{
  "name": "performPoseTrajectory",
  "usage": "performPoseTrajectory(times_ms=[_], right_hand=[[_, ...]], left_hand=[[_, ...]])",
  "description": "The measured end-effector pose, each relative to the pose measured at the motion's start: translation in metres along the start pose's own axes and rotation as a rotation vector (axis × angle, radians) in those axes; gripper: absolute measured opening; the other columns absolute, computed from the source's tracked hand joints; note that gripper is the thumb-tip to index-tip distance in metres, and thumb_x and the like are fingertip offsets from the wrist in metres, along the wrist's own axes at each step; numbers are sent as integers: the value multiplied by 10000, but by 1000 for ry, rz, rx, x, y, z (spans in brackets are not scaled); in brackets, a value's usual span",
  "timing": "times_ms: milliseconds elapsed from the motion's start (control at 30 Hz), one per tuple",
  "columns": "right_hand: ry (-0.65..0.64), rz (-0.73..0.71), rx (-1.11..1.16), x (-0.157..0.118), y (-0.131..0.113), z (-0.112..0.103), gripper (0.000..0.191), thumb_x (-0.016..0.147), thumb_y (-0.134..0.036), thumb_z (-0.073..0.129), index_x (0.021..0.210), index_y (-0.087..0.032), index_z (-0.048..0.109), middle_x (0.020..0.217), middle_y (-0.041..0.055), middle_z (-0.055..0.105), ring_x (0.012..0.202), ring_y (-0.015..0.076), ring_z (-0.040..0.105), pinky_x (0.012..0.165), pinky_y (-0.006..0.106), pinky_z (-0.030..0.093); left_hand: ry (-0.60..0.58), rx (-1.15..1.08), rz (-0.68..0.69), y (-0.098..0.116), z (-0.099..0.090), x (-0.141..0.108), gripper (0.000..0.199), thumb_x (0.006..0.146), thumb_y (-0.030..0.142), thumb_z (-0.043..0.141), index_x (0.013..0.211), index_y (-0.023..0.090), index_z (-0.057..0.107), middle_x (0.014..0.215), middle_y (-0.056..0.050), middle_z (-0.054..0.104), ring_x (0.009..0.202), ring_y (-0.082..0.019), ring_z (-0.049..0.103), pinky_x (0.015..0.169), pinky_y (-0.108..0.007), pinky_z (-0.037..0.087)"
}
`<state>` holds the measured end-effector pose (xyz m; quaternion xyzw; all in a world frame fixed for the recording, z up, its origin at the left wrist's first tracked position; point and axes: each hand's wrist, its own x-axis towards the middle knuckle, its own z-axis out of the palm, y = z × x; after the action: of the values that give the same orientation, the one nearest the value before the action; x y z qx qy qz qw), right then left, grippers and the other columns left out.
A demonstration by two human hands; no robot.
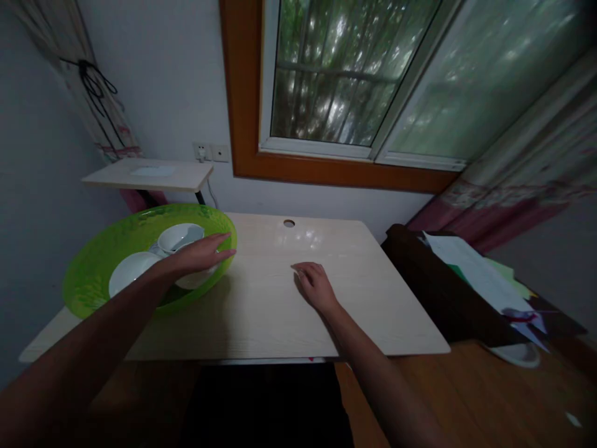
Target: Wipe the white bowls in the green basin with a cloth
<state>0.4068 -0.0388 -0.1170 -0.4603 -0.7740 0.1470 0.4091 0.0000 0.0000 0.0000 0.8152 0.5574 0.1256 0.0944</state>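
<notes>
A large green plastic basin [88,283] sits at the left of the pale wooden table, tilted in view, with several white bowls inside. One white bowl [128,270] is at the basin's left, another bowl [180,235] behind it, and a third lies partly hidden under my left hand [203,254]. That hand reaches over the bowls to the basin's right rim, thumb and fingers apart; whether it touches the rim is unclear. My right hand [317,286] rests on the tabletop, fingers loosely bent, with nothing visible in it.
The table [265,317] has a round cable hole [289,223] near its back edge. A small raised shelf [181,174] stands behind the basin, below wall sockets [211,152]. Right of the table is a dark brown piece of furniture with papers [480,274] on it. A window is ahead.
</notes>
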Motion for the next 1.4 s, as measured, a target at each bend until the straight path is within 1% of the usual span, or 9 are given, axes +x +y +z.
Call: performPoseTrajectory(times_ms=[233,367,500,633,733,867,1067,1233,1400], right_hand=[[122,52,26,-1,4,-1,297,1083,-363,585,1199,-264,840,1207,101,819,1198,322,692,1120,542,512],[173,103,47,-1,8,-2,299,1054,-377,594,1158,-259,848,1172,111,814,1174,331,693,1103,540,520],[209,163,92,-1,11,-4,297,1017,-398,602,1133,-264,840,1169,123,806,1162,337,698,1082,539,539],[250,233,196,-1,13,-5,307,970,-435,632,1119,-262,838,1183,125,803,1177,329,705,1081,521,543],[300,292,301,-1,13,-8,315,942,-451,659,1093,-246,843,1175,129,798,1152,317,720,1065,503,547],[382,368,406,-2,16,-11,281,900,-429,695,1056,-249,843,1165,107,794,1137,295,730,1040,471,546],[482,473,505,-3,23,-10,307,858,-478,769,1031,-233,839,1125,101,799,1049,285,713,980,452,525],[487,471,537,-3,24,-8,318,842,-468,795,1042,-224,837,1108,100,805,1001,268,705,942,425,517],[486,481,548,-3,24,-9,311,835,-453,801,1046,-227,833,1108,104,816,964,255,700,916,415,517]], left_hand=[[-106,-4,-124,31,2,0,884,1013,663,558,1697,109,475,1682,-239,587,1577,-406,557,1282,-497,458],[-159,-42,-74,53,1,1,948,1028,628,528,1779,86,328,1813,-225,399,1675,-377,424,1360,-461,348],[-165,-84,11,71,10,8,960,1049,612,500,1811,91,234,1839,-220,347,1693,-360,394,1377,-462,304],[-179,-110,84,92,16,16,887,1081,571,479,1812,124,246,1849,-195,336,1705,-347,371,1385,-450,268],[-195,-141,128,107,14,21,870,1096,563,487,1811,127,251,1835,-195,368,1680,-346,419,1352,-431,329],[-162,-149,162,111,8,31,812,1109,540,494,1799,149,321,1799,-172,449,1659,-329,457,1368,-441,305],[61,-102,58,68,-24,31,653,1091,497,510,1633,147,611,1698,-158,596,1608,-332,522,1377,-475,315],[368,-68,-131,-8,-59,2,561,1096,431,504,1549,152,683,1600,-125,691,1477,-291,636,1304,-424,433],[359,73,-427,-89,-62,-27,559,1070,308,566,1549,29,639,1642,-193,638,1547,-318,559,1341,-446,365]])
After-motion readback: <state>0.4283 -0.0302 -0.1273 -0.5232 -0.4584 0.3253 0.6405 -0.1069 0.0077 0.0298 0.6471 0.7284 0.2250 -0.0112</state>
